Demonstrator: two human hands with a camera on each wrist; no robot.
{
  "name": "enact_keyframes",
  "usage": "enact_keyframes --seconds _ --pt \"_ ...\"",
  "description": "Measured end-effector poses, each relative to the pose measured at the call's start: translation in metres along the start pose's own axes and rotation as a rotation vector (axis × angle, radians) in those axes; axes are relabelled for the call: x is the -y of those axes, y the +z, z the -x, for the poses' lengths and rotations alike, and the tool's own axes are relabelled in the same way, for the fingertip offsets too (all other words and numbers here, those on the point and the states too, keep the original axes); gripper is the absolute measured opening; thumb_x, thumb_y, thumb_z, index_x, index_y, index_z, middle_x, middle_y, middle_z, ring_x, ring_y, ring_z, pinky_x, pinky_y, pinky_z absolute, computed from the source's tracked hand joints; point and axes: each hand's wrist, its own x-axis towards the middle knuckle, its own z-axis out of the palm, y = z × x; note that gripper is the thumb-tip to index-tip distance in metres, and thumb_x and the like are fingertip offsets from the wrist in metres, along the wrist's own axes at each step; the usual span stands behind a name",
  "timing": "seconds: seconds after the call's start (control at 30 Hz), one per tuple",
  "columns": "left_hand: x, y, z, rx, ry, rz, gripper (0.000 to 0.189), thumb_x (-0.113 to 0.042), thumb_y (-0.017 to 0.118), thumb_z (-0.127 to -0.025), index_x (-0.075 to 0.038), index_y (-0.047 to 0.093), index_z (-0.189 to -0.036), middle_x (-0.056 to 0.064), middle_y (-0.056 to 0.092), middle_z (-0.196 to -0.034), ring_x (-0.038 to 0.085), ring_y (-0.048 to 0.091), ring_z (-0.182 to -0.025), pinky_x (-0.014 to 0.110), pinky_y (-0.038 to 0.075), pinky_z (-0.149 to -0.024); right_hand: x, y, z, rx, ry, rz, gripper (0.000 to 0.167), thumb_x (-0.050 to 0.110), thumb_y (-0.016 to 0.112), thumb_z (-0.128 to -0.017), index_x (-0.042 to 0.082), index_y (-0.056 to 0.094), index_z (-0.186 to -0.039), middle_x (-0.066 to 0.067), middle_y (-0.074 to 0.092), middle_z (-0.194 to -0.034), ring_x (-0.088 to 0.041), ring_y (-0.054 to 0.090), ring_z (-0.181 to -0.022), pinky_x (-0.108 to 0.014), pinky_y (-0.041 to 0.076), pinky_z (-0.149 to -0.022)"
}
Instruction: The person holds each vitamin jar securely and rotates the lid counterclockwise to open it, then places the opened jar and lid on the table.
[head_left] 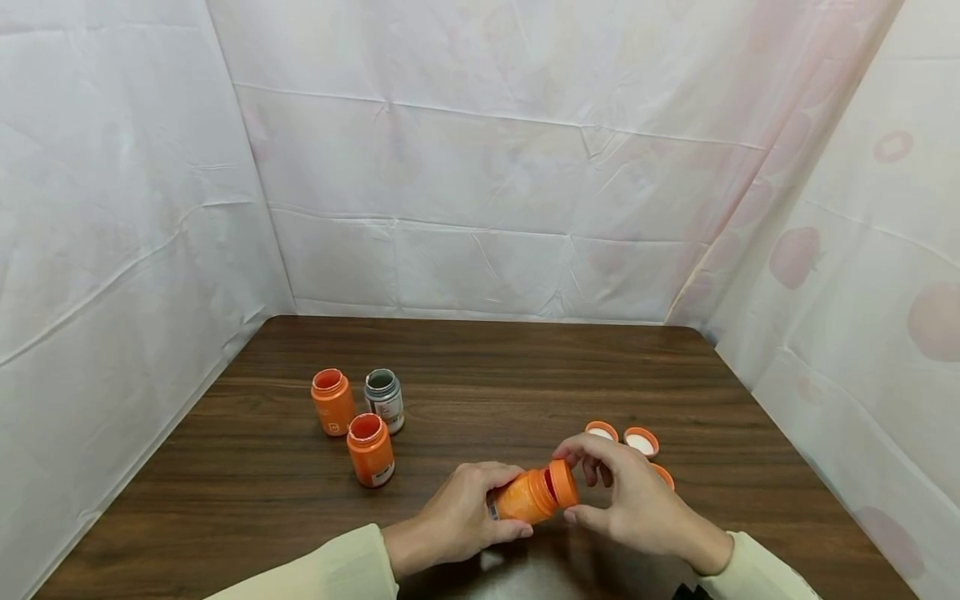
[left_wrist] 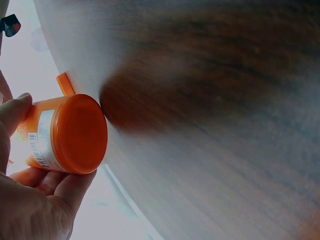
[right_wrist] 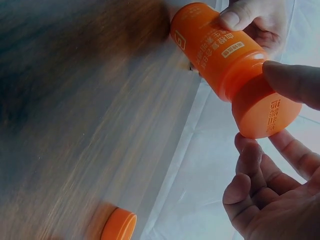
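An orange plastic bottle [head_left: 521,498] lies tilted in my left hand [head_left: 463,510], the thumb and fingers wrapped around its body. Its mouth points to the right, and its base with a white barcode label [left_wrist: 47,140] shows in the left wrist view. At the mouth, an orange screw cap [head_left: 566,483] is pinched between the thumb and fingers of my right hand [head_left: 641,504]. The cap sits askew over the neck, with a dark red gap showing between them. Raised lettering marks the cap's top in the right wrist view.
At the left stand three uncapped bottles: an orange one [head_left: 333,406], a grey one [head_left: 387,406] and a nearer orange one [head_left: 371,457]. Beyond my right hand lie orange caps [head_left: 641,442], white inside, partly hidden by it. White sheeting [head_left: 480,167] encloses the dark wooden table [head_left: 480,358].
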Motion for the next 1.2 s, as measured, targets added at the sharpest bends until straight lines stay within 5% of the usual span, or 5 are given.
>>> enact_keyframes --seconds 0.87,1.2 --pt "-0.0001 -0.0027 -0.0009 -0.020 -0.022 0.036 0.045 -0.024 0.091 -0.080 -0.019 0.072 -0.120 -0.010 0.070 -0.110 0.000 0.062 -0.093 0.023 0.053 -0.083 0.0013 -0.0060 0.0020 -0.024 0.019 0.013 0.063 0.008 0.096 -0.067 0.028 0.063 -0.116 0.013 0.062 -0.093 -0.014 0.055 -0.077 -0.024 0.045 -0.064" --pt "0.0013 -0.0054 0.0004 -0.036 -0.024 0.049 0.045 -0.022 0.091 -0.080 -0.020 0.072 -0.120 -0.010 0.069 -0.110 0.001 0.062 -0.093 0.024 0.053 -0.084 -0.0035 -0.0067 0.0018 -0.052 -0.038 -0.029 0.063 0.002 0.095 -0.066 0.020 0.062 -0.117 0.011 0.063 -0.096 -0.015 0.056 -0.073 -0.027 0.047 -0.059"
